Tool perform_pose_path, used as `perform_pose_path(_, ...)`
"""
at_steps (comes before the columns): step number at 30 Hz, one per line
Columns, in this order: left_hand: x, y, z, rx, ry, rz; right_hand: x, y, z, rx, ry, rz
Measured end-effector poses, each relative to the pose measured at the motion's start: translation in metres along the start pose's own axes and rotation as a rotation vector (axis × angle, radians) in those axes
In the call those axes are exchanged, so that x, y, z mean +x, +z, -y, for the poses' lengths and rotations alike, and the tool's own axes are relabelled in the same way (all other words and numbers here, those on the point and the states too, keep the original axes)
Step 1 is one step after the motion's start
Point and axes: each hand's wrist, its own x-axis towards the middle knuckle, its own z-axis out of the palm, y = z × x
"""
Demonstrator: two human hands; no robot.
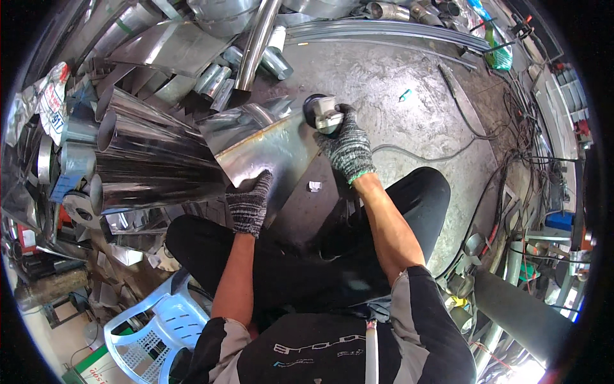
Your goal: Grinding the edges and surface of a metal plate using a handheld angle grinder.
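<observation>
Around us on the left we see a pile of shiny cylindrical metal tubes (160, 176), their open ends facing left and their other ends crowding up to the work; a long polished metal pipe (258, 45) slants above them, and a light-blue plastic chair (182, 313) stands at lower left. Long thin grey metal strips (390, 29) lie across the far side of the worn grey floor (371, 70), where a grey cable (441, 158) curves off to the right and a crumpled white scrap (314, 186) lies between our black-trousered legs (419, 205). Our flat, silvery metal sheet (281, 153) is tilted, with a brownish, heat-stained edge that rises from left to upper right; its lower part is partly hidden, so we cannot tell its long axis. The pale-bodied handheld power tool with a dark round disc (328, 115) has its disc toward the left, facing the sheet's upper right corner; whether they touch we cannot tell. The sheet lies between our hands: the left hand (248, 205), in a grey knitted glove, pinches its near left side, thumb on top and fingers mostly hidden, while the similarly gloved right hand (348, 147) wraps around the tool's body, just beyond the sheet's right side.
</observation>
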Motion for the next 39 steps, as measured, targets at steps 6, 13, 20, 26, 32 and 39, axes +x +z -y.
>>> perform_pose_path(6, 0.009, -0.016, -0.001, -0.23, 0.034, 0.085, -0.022, 0.015, 0.032, -0.132, -0.178, 0.053)
perform_pose_path(13, 0.012, 0.006, 0.02, -0.103, 0.083, -0.013, -0.025, 0.006, 0.051, -0.228, -0.013, 0.124)
perform_pose_path(20, 0.026, 0.008, 0.038, -0.286, 0.197, -0.11, -0.027, 0.008, 0.065, -0.166, -0.153, 0.106)
perform_pose_path(26, 0.016, -0.006, 0.018, -0.24, 0.107, 0.013, -0.049, 0.02, 0.077, -0.188, -0.184, 0.22)
perform_pose_path(32, 0.0, -0.021, -0.031, -0.179, 0.198, -0.081, -0.037, 0.011, 0.073, -0.235, -0.151, 0.118)
perform_pose_path(39, 0.021, -0.013, 0.017, -0.322, 0.089, 0.108, -0.062, 0.032, 0.093, -0.215, -0.378, 0.181)
